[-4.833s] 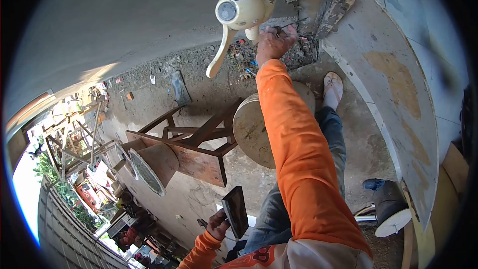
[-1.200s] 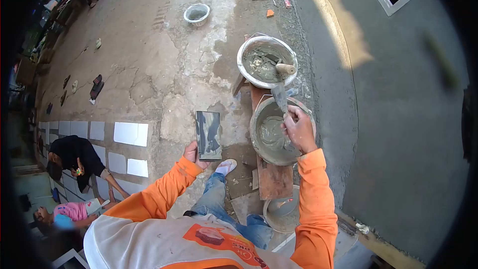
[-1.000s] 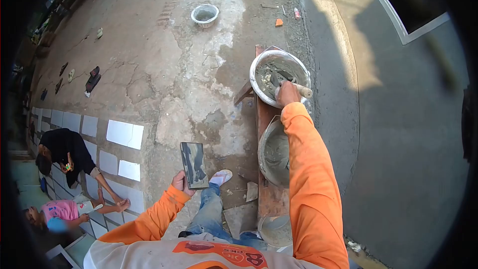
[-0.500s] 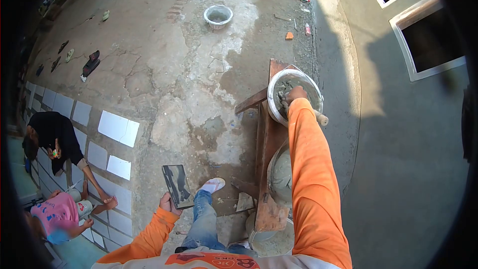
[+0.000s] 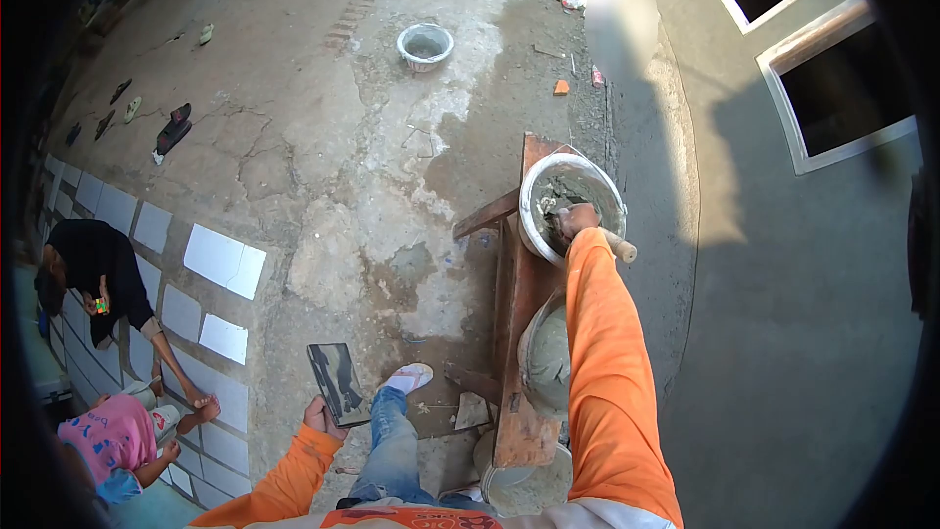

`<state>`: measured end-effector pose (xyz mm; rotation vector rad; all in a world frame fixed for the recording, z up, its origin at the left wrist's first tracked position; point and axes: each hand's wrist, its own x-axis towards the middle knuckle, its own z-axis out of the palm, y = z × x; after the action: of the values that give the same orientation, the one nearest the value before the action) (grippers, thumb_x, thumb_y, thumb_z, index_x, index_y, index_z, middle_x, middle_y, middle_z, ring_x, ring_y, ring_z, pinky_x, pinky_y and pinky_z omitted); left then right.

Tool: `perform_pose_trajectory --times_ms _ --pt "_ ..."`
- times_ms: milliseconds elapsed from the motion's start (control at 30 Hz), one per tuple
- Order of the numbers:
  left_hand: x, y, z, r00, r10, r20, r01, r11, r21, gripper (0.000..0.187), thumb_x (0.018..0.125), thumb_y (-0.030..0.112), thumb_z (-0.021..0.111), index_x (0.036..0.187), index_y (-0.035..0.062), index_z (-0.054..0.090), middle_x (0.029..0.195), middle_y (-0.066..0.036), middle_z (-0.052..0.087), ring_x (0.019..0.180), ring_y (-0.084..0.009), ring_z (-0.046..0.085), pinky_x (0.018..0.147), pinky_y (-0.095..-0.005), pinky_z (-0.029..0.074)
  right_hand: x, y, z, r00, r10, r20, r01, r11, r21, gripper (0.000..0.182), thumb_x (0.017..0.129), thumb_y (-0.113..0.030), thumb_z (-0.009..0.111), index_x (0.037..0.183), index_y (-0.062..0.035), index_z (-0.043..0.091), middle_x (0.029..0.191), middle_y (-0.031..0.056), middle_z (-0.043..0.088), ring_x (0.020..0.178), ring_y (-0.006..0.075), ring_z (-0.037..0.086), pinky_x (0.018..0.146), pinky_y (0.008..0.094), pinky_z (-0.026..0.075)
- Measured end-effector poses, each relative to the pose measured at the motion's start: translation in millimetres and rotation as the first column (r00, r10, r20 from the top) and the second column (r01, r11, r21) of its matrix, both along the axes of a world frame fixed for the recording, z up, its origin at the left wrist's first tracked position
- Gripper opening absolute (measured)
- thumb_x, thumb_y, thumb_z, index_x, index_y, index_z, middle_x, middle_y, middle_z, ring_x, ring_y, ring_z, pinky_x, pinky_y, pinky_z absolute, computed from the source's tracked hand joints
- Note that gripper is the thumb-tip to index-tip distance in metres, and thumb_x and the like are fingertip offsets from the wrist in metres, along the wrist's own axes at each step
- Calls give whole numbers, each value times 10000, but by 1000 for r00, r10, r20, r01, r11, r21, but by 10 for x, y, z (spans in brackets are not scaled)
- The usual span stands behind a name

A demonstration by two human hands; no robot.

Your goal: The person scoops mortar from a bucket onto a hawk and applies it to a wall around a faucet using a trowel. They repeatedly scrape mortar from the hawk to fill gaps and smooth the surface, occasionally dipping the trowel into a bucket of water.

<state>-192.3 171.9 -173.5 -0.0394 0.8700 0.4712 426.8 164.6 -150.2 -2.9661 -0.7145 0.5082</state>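
Fingers of the right hand (image 5: 575,219) wrap a trowel (image 5: 597,237) dipped in the mortar bucket (image 5: 537,198) at the far end of the wooden bench (image 5: 519,284), while the left hand (image 5: 318,418) grips a dark tile (image 5: 338,383) beside the knee.

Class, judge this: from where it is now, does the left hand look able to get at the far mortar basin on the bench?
Probably not: the left hand grips a tile low beside the knee, away from the basin.
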Motion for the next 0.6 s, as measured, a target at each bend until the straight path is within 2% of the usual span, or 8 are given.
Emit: perform_pose_trajectory --times_ms 67,167,233,267,300,400,533,600 --pt "-23 -26 -49 998 -57 -7 57 998 10 389 839 328 408 1103 71 533 1041 -109 589 983 -286 535 881 -455 386 -157 90 211 1000 -5 -5 5 1000 20 295 769 -287 549 850 -29 666 885 185 633 847 310 617 786 377 467" --pt "73 -17 77 998 -5 59 6 1000 -24 370 831 254 451 1105 20 535 1046 -130 612 938 -287 592 855 -444 454 -51 149 36 999 -10 47 6 997 82 273 776 -251 541 821 -14 668 838 190 641 779 299 636 748 363 485" --pt "73 -15 61 999 6 38 -5 1000 -27 363 831 247 446 1098 18 536 1036 -131 614 934 -286 593 852 -440 457 -91 257 243 955 -169 -242 178 984 17 288 753 -237 573 746 42 640 823 203 642 853 305 631 782 338 489" --pt "75 -10 52 1000 17 13 -17 999 -30 357 831 240 441 1092 16 537 1026 -131 616 930 -284 594 848 -436 460 40 206 7 960 -142 -241 171 980 101 259 782 -210 520 668 -8 633 614 132 606 458 194 567 461 320 448" --pt "91 12 65 1000 20 21 -19 999 -26 357 831 240 441 1092 16 537 1026 -131 616 930 -284 594 848 -436 460 48 231 46 962 -139 -234 167 980 106 259 782 -210 520 668 -8 633 614 132 606 458 194 567 461 320 448" --pt "113 49 100 999 5 -37 -6 999 -41 338 833 225 429 1075 14 538 1007 -131 618 924 -280 595 839 -430 465 -25 280 159 823 -193 -535 399 866 302 267 790 -208 499 590 -56 588 548 80 554 400 165 492 338 320 318" --pt "277 173 266 1000 7 8 -7 1000 3 327 835 208 412 1064 10 536 1005 -129 615 921 -275 596 832 -420 469 -286 94 494 327 -230 -917 869 453 196 87 842 -130 448 800 -81 505 593 21 479 398 93 406 311 214 311" --pt "465 261 441 999 -22 38 22 1000 23 332 841 219 409 1072 14 534 1017 -129 612 929 -275 593 837 -424 464 -528 -198 715 348 -43 -937 882 355 311 83 852 -132 467 830 -64 509 657 29 502 457 95 443 361 198 349"
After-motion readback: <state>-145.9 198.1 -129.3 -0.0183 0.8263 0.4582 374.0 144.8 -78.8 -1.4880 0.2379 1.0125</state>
